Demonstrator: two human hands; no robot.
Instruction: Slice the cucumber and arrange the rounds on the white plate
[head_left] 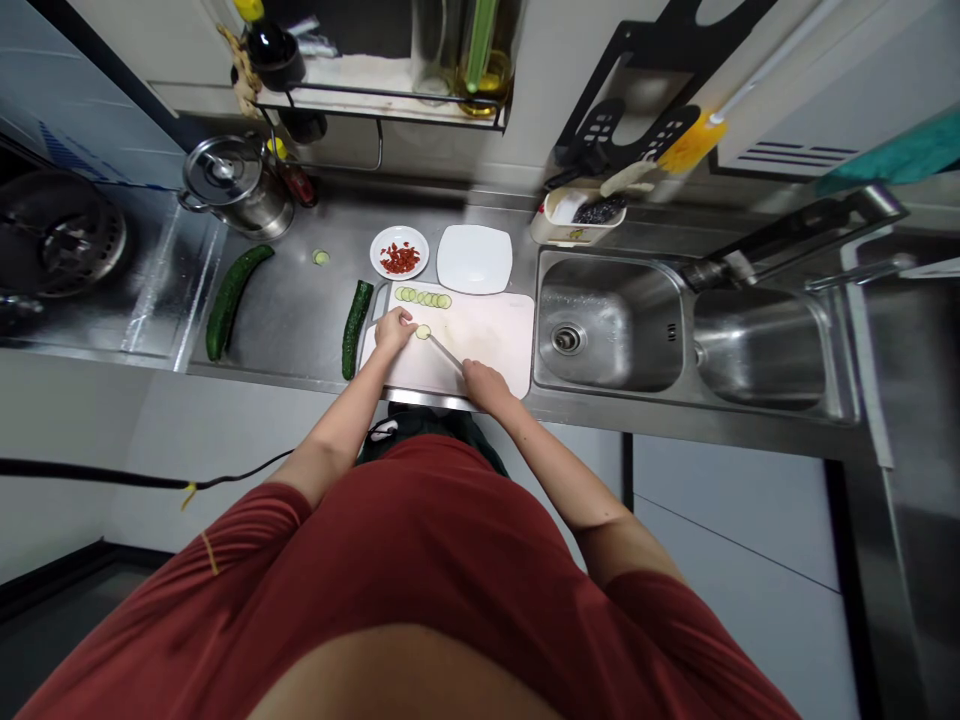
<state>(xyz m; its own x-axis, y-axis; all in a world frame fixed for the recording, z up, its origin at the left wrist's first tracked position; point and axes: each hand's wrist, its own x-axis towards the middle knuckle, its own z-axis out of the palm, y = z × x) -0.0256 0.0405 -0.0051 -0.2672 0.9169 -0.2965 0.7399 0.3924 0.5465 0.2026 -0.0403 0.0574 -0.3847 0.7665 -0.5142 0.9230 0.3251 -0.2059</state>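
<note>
My right hand (485, 385) is wrapped round the handle of a knife (448, 353), its blade slanting up and left over a pale cutting board (480, 342). The blade's tip meets a round cucumber slice (423, 332) lying on the board. From the left, my left hand (394, 331) has thumb and finger closed at that slice's edge. Behind it, a row of overlapping cucumber slices (424, 298) lies along the board's far edge. A whole dark green cucumber (356, 330) rests just left of the board.
A plate of chopped red pieces (400, 253) and a white square plate (475, 258) stand behind the board. Another cucumber (236, 300), small green slices (321, 257) and a lidded pot (238, 185) are on the left. A double sink (611, 320) borders the board on the right.
</note>
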